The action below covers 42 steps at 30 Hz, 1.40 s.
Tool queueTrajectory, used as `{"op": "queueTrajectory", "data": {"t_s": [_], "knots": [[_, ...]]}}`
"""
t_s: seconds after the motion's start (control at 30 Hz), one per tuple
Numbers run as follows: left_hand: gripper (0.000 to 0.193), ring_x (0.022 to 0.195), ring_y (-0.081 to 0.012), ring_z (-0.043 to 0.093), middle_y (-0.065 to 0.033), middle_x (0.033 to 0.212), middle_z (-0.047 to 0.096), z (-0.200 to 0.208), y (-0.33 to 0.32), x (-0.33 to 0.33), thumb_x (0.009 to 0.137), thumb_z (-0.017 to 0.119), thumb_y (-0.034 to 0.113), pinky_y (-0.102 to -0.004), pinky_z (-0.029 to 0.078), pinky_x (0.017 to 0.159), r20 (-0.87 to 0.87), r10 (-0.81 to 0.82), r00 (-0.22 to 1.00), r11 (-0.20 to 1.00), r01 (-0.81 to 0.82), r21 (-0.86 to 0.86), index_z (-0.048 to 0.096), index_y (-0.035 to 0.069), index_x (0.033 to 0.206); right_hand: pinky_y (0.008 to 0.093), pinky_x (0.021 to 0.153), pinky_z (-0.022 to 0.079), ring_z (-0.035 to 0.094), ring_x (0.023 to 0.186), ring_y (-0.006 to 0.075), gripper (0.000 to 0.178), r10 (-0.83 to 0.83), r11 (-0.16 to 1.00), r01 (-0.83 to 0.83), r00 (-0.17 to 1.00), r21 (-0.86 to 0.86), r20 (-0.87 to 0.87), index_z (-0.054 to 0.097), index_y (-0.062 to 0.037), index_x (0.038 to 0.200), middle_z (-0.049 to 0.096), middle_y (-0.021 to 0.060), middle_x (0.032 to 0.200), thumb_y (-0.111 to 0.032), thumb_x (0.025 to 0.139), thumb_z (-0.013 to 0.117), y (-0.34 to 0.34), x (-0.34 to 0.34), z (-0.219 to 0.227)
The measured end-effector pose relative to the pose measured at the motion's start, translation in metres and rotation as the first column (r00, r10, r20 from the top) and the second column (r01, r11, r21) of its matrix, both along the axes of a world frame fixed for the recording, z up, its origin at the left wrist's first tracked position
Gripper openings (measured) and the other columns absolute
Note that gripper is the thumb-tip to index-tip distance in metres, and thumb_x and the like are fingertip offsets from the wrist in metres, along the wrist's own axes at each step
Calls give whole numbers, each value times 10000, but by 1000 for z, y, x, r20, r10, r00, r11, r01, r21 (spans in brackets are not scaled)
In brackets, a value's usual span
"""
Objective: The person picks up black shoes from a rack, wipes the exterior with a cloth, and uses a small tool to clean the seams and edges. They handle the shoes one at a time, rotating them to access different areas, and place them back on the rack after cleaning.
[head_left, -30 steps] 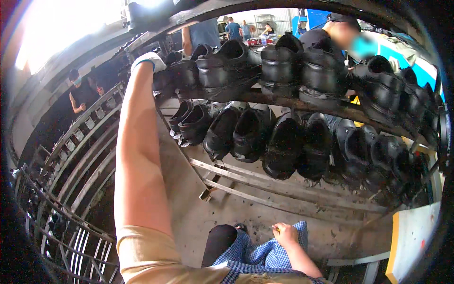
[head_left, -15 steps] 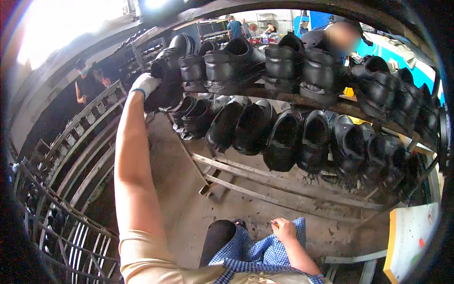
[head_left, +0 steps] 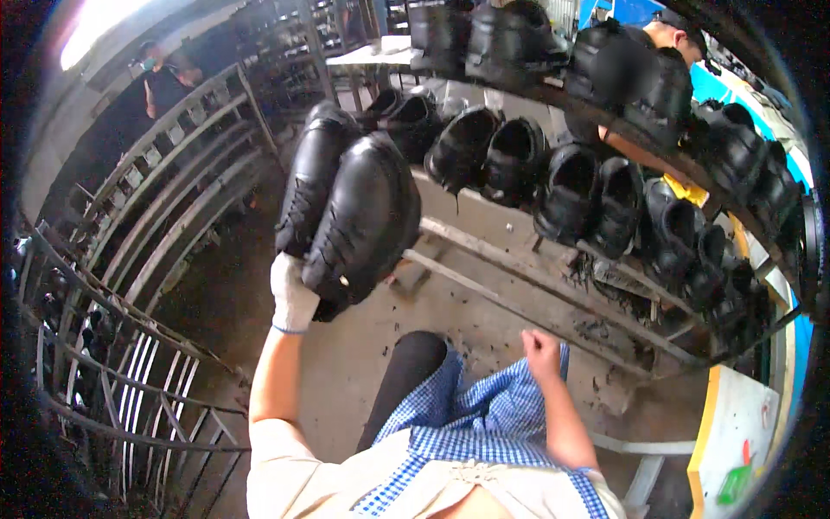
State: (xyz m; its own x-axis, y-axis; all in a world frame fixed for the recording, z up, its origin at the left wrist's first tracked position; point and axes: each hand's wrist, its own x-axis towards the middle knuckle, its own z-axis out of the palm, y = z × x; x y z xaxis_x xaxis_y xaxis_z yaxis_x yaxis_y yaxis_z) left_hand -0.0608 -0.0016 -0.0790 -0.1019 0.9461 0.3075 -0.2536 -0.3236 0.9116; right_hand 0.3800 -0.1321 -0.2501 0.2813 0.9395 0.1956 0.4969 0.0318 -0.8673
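Note:
My left hand [head_left: 292, 298], in a white glove, grips a pair of black lace-up shoes by their heel ends. The nearer shoe [head_left: 370, 212] overlaps the other shoe [head_left: 318, 164], and both are held up with their toes pointing away from me, left of the rack. The fingers are partly hidden behind the shoes. My right hand [head_left: 542, 353] is bare and closed, raised beside the blue checked apron [head_left: 501, 394]; whatever its fingers hold, if anything, cannot be made out.
A curved rack [head_left: 553, 93] carries two rows of black shoes ahead and to the right. Empty metal racking [head_left: 164, 199] stands at the left. A white board with a yellow edge [head_left: 735, 432] is at the lower right. One person [head_left: 674, 39] is behind the rack, another [head_left: 164, 82] far left.
My left hand has taken the pair of shoes off the upper row's left end and drawn it back toward me. My right hand has risen slightly, still closed. The view has turned.

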Motion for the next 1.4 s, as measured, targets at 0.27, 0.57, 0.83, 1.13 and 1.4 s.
{"op": "queueTrajectory", "data": {"t_s": [0.27,0.57,0.83,1.13,1.4], "knots": [[404,1199,-246,572,-132,1357,561,-57,-76,55,970,496,115,-367,467,1016,411,-211,887,908,333,-253,520,-22,1349,239,597,441,582,711,116,281,393,774,-408,909,484,136,696,-63,1075,603,42,817,-5,803,740,17,-65,189],[483,1130,-278,626,-158,1249,639,-73,-93,58,808,656,86,-368,508,966,332,-190,924,835,330,-440,589,6,1280,285,725,547,653,852,180,364,544,723,-549,827,419,145,688,-77,1139,633,80,964,-11,788,762,30,-79,209],[499,1086,-346,639,-183,1175,664,-48,-103,51,691,716,75,-373,509,940,-779,227,585,926,119,359,648,18,1182,273,692,529,648,785,149,252,480,744,-543,840,389,254,699,-47,1046,633,59,872,5,802,736,37,-81,223],[465,974,-353,654,-153,1059,688,-50,-112,41,617,722,68,-389,524,851,-911,319,262,926,117,358,689,68,1081,228,671,484,615,808,92,231,462,841,-450,886,299,35,690,-56,1081,646,33,911,-33,852,697,43,-71,199],[305,1015,-278,645,-97,1092,669,0,-76,21,828,607,97,-381,513,917,-213,143,967,982,-112,150,642,-18,1108,259,770,525,633,947,142,270,270,961,-260,956,96,-116,664,-14,1149,666,64,1069,-101,893,672,26,-20,76]]}}
